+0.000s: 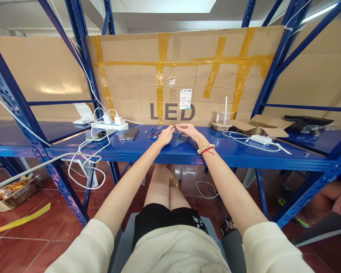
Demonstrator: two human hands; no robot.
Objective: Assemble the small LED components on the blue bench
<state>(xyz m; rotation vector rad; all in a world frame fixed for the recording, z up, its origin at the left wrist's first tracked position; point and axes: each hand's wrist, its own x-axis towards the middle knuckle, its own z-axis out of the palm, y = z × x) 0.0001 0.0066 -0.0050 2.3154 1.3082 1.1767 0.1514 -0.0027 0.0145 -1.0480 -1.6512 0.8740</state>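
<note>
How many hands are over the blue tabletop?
2: the left hand, beside the small parts, and the right hand, close by on its right. No others show there.

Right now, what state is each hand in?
Left hand: fingers curled, tips close to the other hand's; whether it holds anything cannot be told.
Right hand: fingers bent; any held piece is too small to tell.

the blue shelf (230, 149) bears small parts (155, 135), a power strip (110, 126), an open carton (268, 121).
</note>
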